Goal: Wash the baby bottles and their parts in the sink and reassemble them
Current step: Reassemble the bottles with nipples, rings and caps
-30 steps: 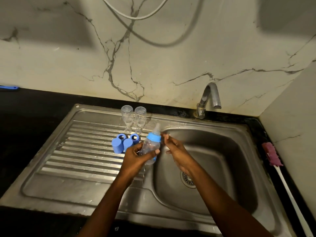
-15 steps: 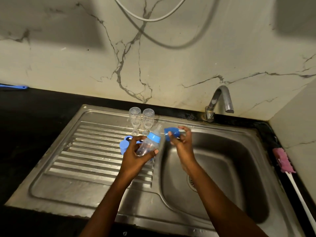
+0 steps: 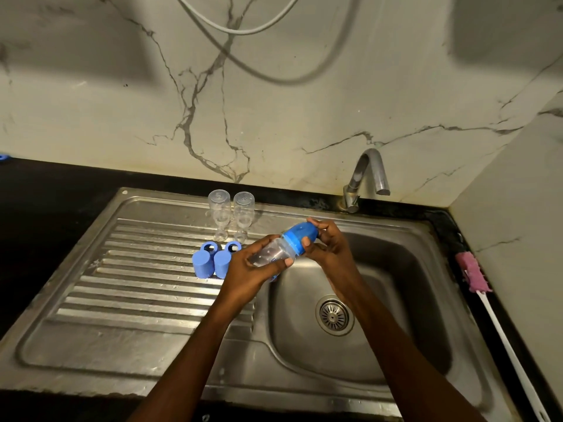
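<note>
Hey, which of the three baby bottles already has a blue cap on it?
The bottle gripped by the left hand, with the right hand on its blue cap. The other two bottles stand capless, upside down on the drainboard.

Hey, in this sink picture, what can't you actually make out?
Head view:
- Whether blue dome cap is fully seated on clear plastic baby bottle: right hand wraps it.
- Bottle's lower end: enclosed by left hand.
- Pink bottle brush with white handle: end cut off by bottom edge.
- Blue object on counter: cut by left edge.
</note>
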